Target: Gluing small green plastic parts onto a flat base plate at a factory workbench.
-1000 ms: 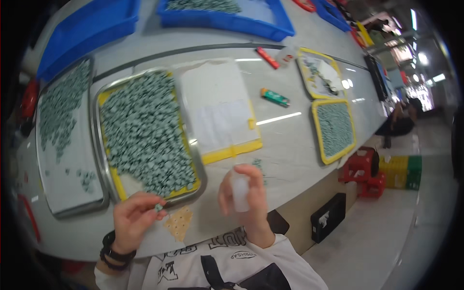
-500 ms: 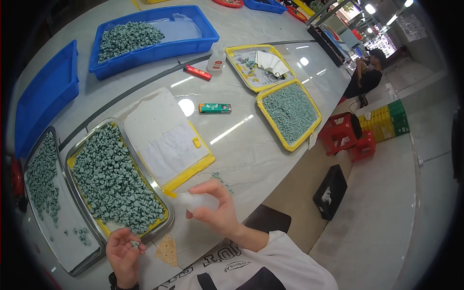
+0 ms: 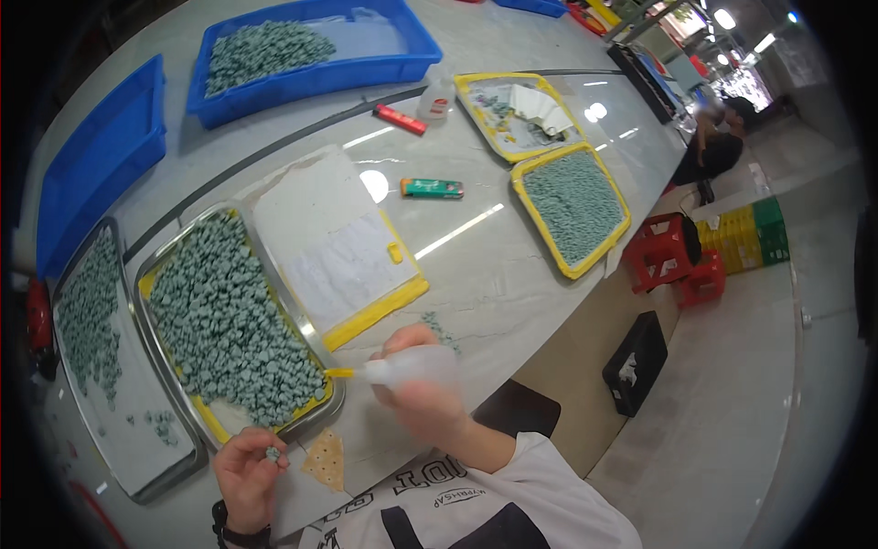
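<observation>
My left hand (image 3: 245, 480) pinches a small grey-green piece (image 3: 273, 453) between thumb and fingertips, just below the near end of a metal tray (image 3: 337, 403). My right hand (image 3: 425, 403) is wrapped round a translucent white squeeze bottle (image 3: 416, 366). The bottle lies nearly level, and its thin yellow nozzle (image 3: 339, 372) points left over the tray's edge. Inside the tray, many similar grey-green pieces (image 3: 224, 316) are heaped on a yellow-edged lining. A tan triangular scrap with small holes (image 3: 326, 459) lies on the table between my hands.
Farther left is another metal tray (image 3: 128, 453) with scattered pieces. Blue bins (image 3: 315, 87) stand at the back. A white board with yellow edge (image 3: 375, 311), a green lighter (image 3: 432, 188), a red lighter (image 3: 400, 119) and yellow-rimmed trays (image 3: 572, 273) lie beyond. A person (image 3: 718, 146) sits far right.
The view has shifted a little. The right hand and bottle have turned so that the bottle lies more level, nozzle to the left. The left hand still pinches its piece.
</observation>
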### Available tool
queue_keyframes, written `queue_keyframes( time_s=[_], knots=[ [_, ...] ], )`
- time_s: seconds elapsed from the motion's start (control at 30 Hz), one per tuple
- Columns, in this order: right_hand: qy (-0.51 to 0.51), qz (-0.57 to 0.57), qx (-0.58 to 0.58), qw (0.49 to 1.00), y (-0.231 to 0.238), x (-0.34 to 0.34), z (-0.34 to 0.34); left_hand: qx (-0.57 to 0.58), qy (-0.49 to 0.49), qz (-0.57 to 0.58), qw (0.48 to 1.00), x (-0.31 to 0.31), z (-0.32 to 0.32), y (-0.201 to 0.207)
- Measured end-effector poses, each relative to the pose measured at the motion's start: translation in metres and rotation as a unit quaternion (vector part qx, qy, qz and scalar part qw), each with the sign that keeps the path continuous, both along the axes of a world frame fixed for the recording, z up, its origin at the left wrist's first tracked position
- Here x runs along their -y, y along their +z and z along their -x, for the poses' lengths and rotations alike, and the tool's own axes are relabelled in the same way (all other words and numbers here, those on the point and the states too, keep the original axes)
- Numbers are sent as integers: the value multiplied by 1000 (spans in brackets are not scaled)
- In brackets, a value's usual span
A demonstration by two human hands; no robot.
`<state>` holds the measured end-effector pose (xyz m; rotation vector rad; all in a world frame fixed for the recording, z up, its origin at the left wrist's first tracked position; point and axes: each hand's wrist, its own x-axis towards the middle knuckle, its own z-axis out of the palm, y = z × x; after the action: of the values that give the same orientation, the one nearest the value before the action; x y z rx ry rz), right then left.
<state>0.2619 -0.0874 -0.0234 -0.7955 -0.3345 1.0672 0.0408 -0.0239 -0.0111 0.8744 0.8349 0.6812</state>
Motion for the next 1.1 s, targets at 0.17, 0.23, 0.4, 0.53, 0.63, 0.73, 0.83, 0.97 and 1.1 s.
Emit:
queue_keyframes(
  time_s=[0.17,0.23,0.4,0.53,0.63,0.73,0.83,0.97,1.1],
  knots=[
    [1,-97,-49,994,5,15,10,82,-82,35,993,-6,-1,-4],
    [40,-113,-69,990,6,14,17,117,-100,47,987,-12,-4,-4],
    [-9,-86,90,992,1,8,33,81,-84,80,990,-15,1,6],
    [118,-127,82,981,3,3,42,82,-80,73,991,-12,8,-2],
    [175,-136,162,961,8,3,43,64,-102,-1,993,-15,-1,1],
    [185,-145,208,949,10,0,42,59,-78,-1,995,-9,-2,2],
    [206,-183,232,933,-6,-1,37,9,-21,-64,998,-1,-2,-11],
    [207,-204,259,921,-5,-1,42,-24,6,-56,998,6,13,-11],
    [153,-149,189,958,14,4,45,-50,24,-25,998,7,3,-9]
  ],
)
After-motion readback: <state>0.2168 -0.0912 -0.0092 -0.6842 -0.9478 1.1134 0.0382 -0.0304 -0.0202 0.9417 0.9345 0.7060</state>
